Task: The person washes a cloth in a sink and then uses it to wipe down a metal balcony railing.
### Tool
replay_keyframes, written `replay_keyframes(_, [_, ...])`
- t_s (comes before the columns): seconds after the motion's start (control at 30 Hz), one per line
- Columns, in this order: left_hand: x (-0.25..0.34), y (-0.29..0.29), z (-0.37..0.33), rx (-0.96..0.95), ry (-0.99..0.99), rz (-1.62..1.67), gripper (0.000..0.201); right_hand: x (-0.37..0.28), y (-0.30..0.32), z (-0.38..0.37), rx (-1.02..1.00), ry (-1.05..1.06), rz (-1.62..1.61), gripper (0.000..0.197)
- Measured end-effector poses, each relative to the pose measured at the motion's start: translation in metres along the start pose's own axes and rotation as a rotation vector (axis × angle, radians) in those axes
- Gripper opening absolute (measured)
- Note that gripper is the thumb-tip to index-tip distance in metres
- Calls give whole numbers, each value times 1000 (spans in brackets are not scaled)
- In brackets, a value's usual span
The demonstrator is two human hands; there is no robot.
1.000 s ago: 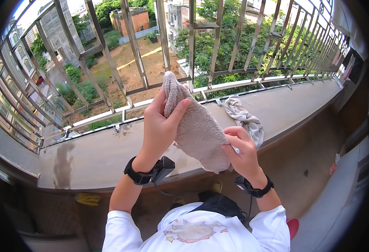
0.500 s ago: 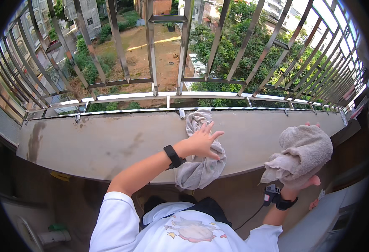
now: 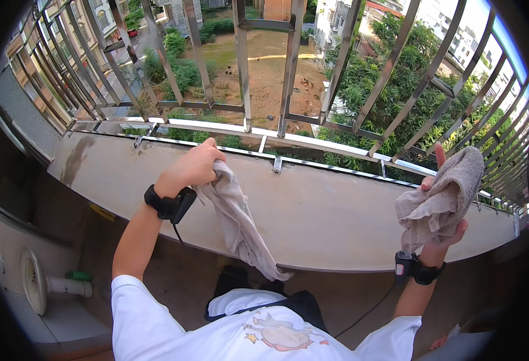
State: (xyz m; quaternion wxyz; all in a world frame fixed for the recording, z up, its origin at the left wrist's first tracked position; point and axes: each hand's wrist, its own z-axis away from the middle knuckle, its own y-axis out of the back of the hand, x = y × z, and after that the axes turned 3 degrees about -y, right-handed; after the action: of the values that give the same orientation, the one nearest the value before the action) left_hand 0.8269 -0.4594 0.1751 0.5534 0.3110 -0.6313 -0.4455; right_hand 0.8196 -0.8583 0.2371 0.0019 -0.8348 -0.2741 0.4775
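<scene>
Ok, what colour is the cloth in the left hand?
Pale grey-beige, plain with no pattern: the cloth hanging from the left hand, seen in the head view.

pale grey cloth (image 3: 240,219), beige-brown towel (image 3: 442,195); white shirt (image 3: 264,328)

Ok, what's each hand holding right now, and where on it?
Left hand grips the grey cloth by its top end; the rest hangs. Right hand holds the bunched towel around its middle.

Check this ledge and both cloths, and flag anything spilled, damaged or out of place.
One thing: a dark wet-looking stain runs down the left end of the concrete ledge. Otherwise nothing stands out. The left hand holds a grey cloth that hangs past the ledge's edge; the right hand holds a bunched towel.
</scene>
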Motion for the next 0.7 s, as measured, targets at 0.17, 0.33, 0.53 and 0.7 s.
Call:
replay_keyframes(0.17, [-76,55,31,294,277,-94,24,28,-25,-39,-6,-252,-1,68])
replay_keyframes(0.33, [-113,24,48,226,356,-203,64,103,-73,-90,-123,-542,388,47])
replay_keyframes(0.53, [-72,0,54,-31,18,216,48,251,-81,-107,-501,-494,1370,52])
replay_keyframes(0.7, [-69,9,45,10,-90,348,38,347,-111,-115,-519,-464,1746,40])
